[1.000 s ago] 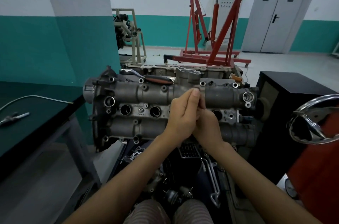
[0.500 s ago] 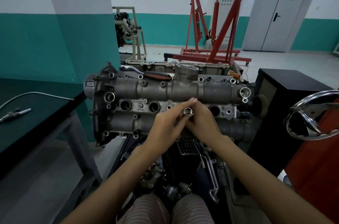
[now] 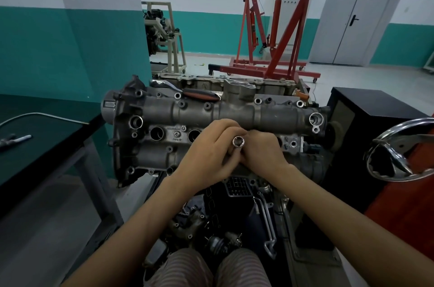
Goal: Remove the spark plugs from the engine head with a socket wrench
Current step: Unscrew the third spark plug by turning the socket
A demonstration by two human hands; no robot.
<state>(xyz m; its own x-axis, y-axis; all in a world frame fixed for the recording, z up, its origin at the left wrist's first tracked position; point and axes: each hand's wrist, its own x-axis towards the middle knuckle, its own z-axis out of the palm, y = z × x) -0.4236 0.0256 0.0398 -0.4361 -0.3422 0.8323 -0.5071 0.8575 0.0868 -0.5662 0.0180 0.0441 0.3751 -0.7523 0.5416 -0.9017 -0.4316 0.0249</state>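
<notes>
Fingers: both sets curl together around a chrome socket point(image 3: 238, 141), its open end facing the camera; whether a spark plug sits inside cannot be told.
Left hand point(image 3: 209, 157): wrapped round the socket's lower body, thumb side up.
Right hand point(image 3: 263, 150): fingertips pinching the socket from the right, touching the left hand.
Engine head point(image 3: 234, 112): directly behind the hands, on a stand; two empty plug wells point(image 3: 156, 133) show towards its left end, and the wells farther right are hidden by the hands.
Ratchet handle point(image 3: 199, 96): red and black grip, lying along the head's top edge near its left end, well apart from the hands.
Risk: a loose part could slip from the fingers and drop into the clutter of parts point(image 3: 211, 235) below the head's lower edge, since nothing flat sits under the hands.
Surface: a dark workbench point(image 3: 47, 145) at left carries a thin metal tube point(image 3: 42, 115) near its far edge.
Room: teal and white walls, a red engine hoist point(image 3: 281, 51), grey double doors point(image 3: 359, 16).
</notes>
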